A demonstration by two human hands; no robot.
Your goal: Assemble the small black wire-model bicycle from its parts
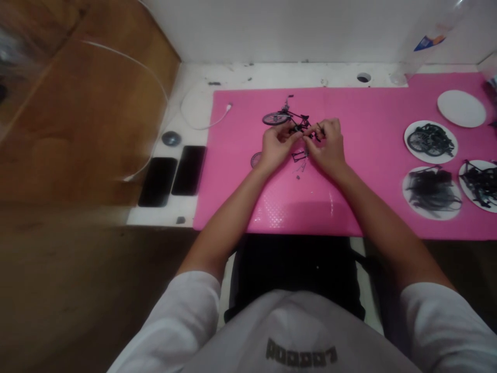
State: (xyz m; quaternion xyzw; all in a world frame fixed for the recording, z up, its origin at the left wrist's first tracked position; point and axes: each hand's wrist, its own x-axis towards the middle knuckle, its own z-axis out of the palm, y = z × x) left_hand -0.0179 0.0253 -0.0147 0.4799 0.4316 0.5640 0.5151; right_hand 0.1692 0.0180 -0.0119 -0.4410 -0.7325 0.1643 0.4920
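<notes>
Head view: the small dark bicycle (296, 118) lies in front of me on the pink mat (368, 129), toward its far edge, its rear half partly covered by my fingers. Its long axis slants from upper left to lower right; the spoked front wheel (276, 118) points left, the handlebar (288, 98) reaches toward the wall, and the saddle (305, 118) sits nearer my right hand (329, 147). My left hand (275, 146) comes in from the other side, and the fingertips of both are curled in close together at the bike's rear end; I cannot tell what, if anything, they grip there. A loose wheel (255, 159) is half hidden by my left wrist. Between my wrists lie a dark bracket-like piece (298, 156) and thin bits too small to name. To the right, one plate of dark parts (435, 215) is smeared by blur, and another plate (485, 165) is cut off by the picture's edge.
</notes>
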